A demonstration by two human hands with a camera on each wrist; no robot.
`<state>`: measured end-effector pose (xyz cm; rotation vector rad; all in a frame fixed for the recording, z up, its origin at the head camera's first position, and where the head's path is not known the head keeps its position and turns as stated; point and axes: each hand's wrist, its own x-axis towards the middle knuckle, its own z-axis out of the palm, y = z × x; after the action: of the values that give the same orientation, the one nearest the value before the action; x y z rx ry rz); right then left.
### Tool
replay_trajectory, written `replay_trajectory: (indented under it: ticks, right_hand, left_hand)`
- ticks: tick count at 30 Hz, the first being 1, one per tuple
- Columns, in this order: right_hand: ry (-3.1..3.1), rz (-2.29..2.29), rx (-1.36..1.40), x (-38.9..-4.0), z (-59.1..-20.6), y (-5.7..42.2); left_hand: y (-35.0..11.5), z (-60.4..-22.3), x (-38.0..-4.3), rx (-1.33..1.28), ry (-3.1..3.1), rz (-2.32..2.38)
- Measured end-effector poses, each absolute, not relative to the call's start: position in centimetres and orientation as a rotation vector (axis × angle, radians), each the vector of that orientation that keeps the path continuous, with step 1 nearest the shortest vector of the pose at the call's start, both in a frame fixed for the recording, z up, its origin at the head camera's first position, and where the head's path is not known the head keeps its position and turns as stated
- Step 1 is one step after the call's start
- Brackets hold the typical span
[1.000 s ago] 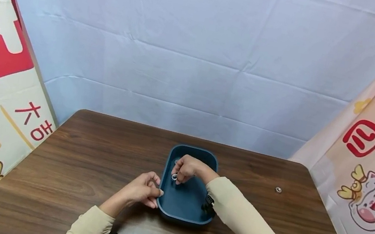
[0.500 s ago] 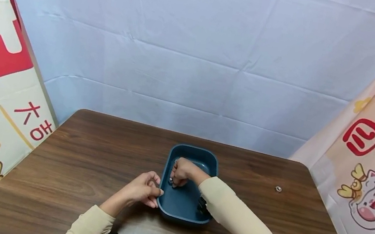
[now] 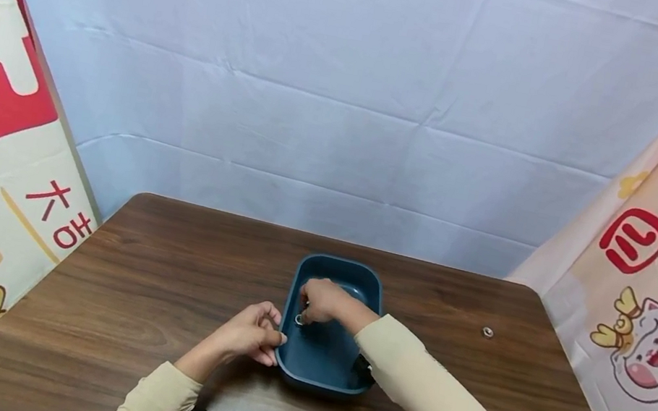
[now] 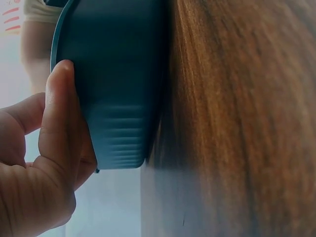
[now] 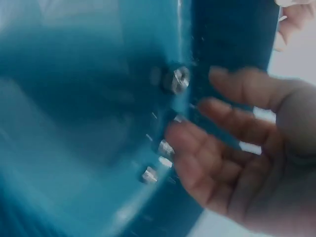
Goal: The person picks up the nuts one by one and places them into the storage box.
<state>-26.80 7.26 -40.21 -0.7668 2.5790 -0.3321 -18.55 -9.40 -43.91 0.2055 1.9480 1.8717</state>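
Observation:
A deep blue rectangular plastic bin stands on the table. My left hand grips its left rim, with one finger flat along the outer wall in the left wrist view. Inside the bin, my right hand hovers by the left wall. Its fingers are spread and loosely bent in the right wrist view, with no object visible between them. A shiny metal nut lies on the bin floor beside the fingertips, apart from them. Two more nuts lie lower down, one partly behind a finger and another beyond it.
One more metal nut lies on the brown wooden table, right of the bin. A pale cloth hangs behind the table, with printed banners at both sides.
My right hand moved toward the bin's left wall with a nut, then let it go there; its fingers have since opened. My left hand stays on the rim.

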Motion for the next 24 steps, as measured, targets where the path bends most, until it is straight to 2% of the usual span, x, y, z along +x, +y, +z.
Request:
replay_trajectory:
  ticks: [8, 24]
  right_hand:
    - [2.516, 0.061, -0.996, -24.7, -38.8, 6.8]
    - [2.575, -0.021, -0.979, -23.5, -36.6, 11.2]
  left_hand:
    - [-9.6, -43.7, -18.5, 0.217, 1.946, 1.866]
    - [-9.4, -44.1, -18.6, 0.189, 1.954, 1.891]
